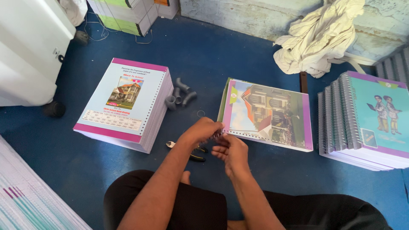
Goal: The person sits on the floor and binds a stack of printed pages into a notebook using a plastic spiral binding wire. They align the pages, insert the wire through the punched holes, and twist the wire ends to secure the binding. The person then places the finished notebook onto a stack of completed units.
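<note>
Seated on blue floor [238,55], legs crossed, work kept close in front of knees. Left hand [201,131] and right hand [228,152] brought together at near-left corner of punched notebook [268,114], at its perforated lower edge. Fingers of both hands curled and pinched on small dark spiral binding wire [219,136] right at that edge; wire mostly hidden by fingers, so exact grip of each fingertip cannot be told. Notebook laid flat, punched edge turned toward body, probably to keep holes within reach of both hands.

Pliers [189,151] lying on floor just below left wrist, untouched, near enough to grab. Stack of unbound punched books [123,102] well to left, holes facing inward. Stack of spiral-bound notebooks [366,119] to right, coils facing left, apart from loose ones. Grey pipe elbows [180,94] between left stack and centre notebook. Small wire ring [200,113] on floor above hands. Crumpled cream cloth [317,36] against wall beyond.
</note>
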